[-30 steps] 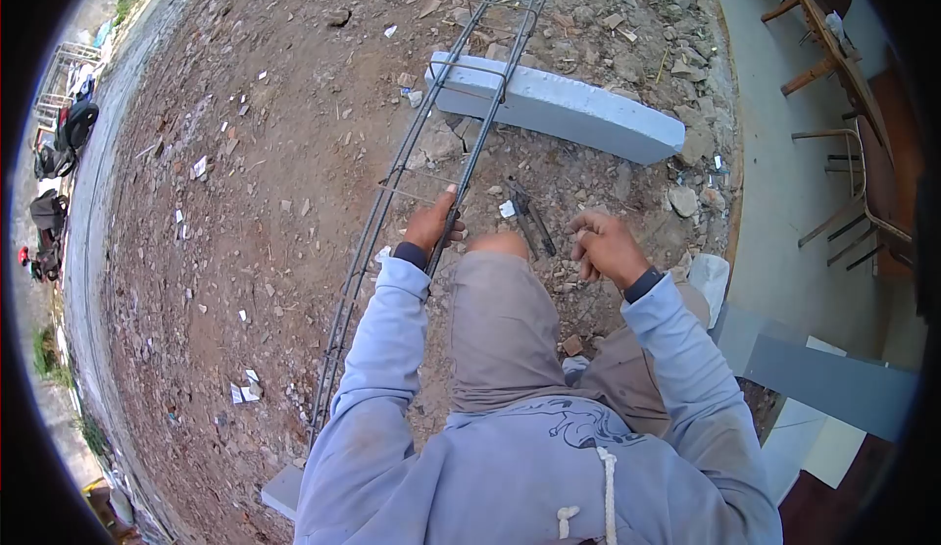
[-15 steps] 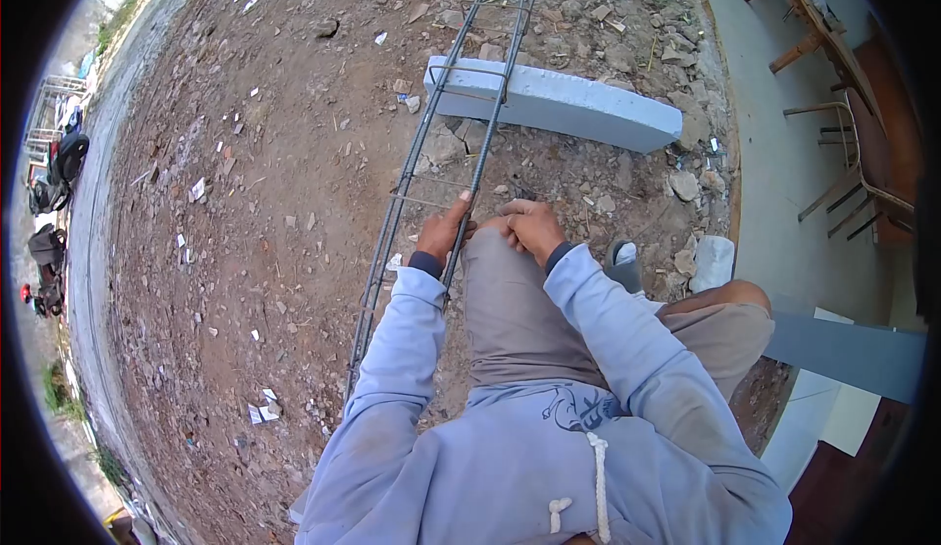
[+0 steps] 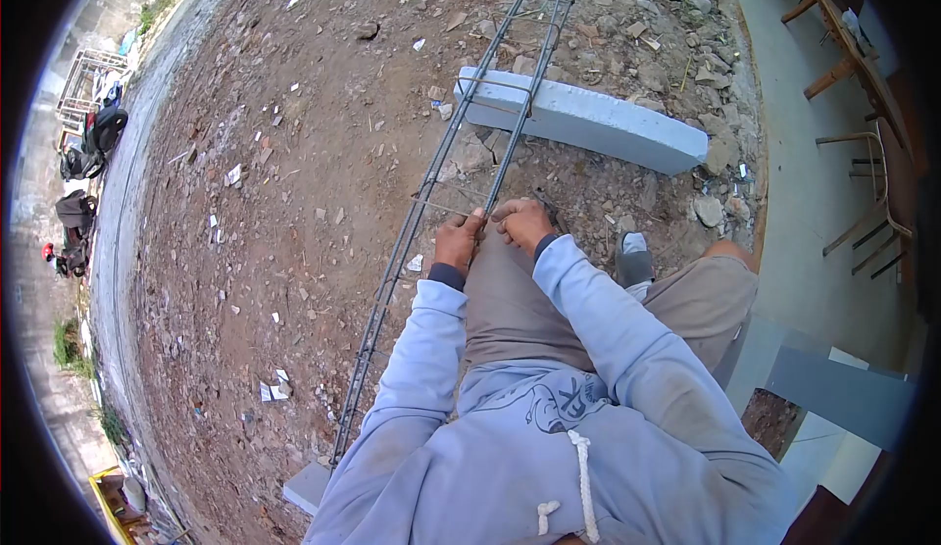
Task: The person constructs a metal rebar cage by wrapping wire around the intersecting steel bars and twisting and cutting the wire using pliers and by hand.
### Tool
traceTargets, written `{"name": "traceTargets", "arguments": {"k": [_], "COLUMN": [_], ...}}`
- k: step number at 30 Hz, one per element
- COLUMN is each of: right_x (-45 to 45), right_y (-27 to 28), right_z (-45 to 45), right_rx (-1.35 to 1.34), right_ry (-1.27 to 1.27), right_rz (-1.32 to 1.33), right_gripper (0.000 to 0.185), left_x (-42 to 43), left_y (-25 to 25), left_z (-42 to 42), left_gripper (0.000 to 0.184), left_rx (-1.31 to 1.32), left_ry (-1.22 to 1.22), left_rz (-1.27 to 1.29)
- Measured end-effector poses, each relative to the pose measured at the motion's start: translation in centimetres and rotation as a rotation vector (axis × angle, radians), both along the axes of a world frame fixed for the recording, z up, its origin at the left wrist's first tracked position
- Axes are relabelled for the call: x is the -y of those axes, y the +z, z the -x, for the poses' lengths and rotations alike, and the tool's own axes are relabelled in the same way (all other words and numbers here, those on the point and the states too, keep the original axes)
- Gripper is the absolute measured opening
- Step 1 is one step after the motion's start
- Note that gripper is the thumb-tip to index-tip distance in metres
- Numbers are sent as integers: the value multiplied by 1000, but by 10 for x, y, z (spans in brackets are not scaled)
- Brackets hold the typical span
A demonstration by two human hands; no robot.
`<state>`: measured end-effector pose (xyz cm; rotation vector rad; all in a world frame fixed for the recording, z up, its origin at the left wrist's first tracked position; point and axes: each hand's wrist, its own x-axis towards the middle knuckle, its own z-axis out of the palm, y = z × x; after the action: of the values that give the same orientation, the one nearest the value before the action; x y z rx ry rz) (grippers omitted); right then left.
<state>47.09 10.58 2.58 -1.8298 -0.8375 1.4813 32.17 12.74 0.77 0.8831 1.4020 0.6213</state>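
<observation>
A long, narrow rebar cage (image 3: 509,153) with thin cross ties runs diagonally past my left side. Its far part rests over a pale blue slab (image 3: 608,131). My left hand (image 3: 457,242) is closed at the cage's right bar, thumb and fingertips against it beside a cross tie (image 3: 446,207). Just right of that bar is my right hand (image 3: 523,224), fingers bent and pinched together, its fingertips close to my left thumb. Whatever lies between those right fingertips is too small to make out. Both hands are above my knee.
Rubble and paper scraps cover the dirt ground (image 3: 333,153). On the right, a tiled floor (image 3: 794,153) holds a wooden table (image 3: 833,30) and metal-legged chairs (image 3: 867,192). Motorcycles (image 3: 98,133) stand at far left. Another slab end (image 3: 306,486) shows beneath the cage's near end.
My right hand has moved left from my knee to the bar, beside my left hand. My left index finger, stretched along the bar before, is now bent in. The view has shifted slightly.
</observation>
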Motion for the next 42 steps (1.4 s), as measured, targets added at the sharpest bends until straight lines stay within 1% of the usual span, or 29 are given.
{"name": "traceTargets", "arguments": {"k": [1,3,7,9,12,15,18,21,24,27,30,33,36,38,42], "right_x": [-2,-7,-11,-14,-18,-14,-11,-15,-19,-15,-9,-9,-17,-26,-45], "right_y": [-1,-2,0,2,7,2,-7,-8,-5,-3,2,2,0,-2,8], "right_z": [2,6,0,-2,-2,-6,-1,-1,3,10,12,8,0,-3,-3], "right_rx": [34,111,98,68,-13,-187,-142,91,484,664,622,619,643,667,760], "right_ry": [5,30,130,144,127,45,-64,181,449,316,281,267,372,454,639], "right_rz": [-5,-7,16,26,80,81,101,93,-33,-136,-140,-209,-321,-322,-306], "right_gripper": [22,23,20,21,17,13,14,17,21,23,21,20,19,19,18], "left_x": [0,0,0,-2,-4,-4,-6,-6,-5,-4,-3,-2,1,0,4], "left_y": [6,6,4,6,6,0,-3,-9,-11,-7,0,7,11,7,18], "left_z": [-2,-2,1,3,5,9,8,10,13,10,8,6,9,8,3], "left_gripper": [28,27,25,23,23,22,21,20,19,19,19,20,22,24,25], "left_rx": [101,136,147,227,281,314,331,359,375,374,380,367,316,277,207], "left_ry": [35,39,49,57,50,39,45,52,40,61,87,70,55,52,61], "left_rz": [82,77,113,160,188,192,196,191,165,151,160,155,139,130,101]}}
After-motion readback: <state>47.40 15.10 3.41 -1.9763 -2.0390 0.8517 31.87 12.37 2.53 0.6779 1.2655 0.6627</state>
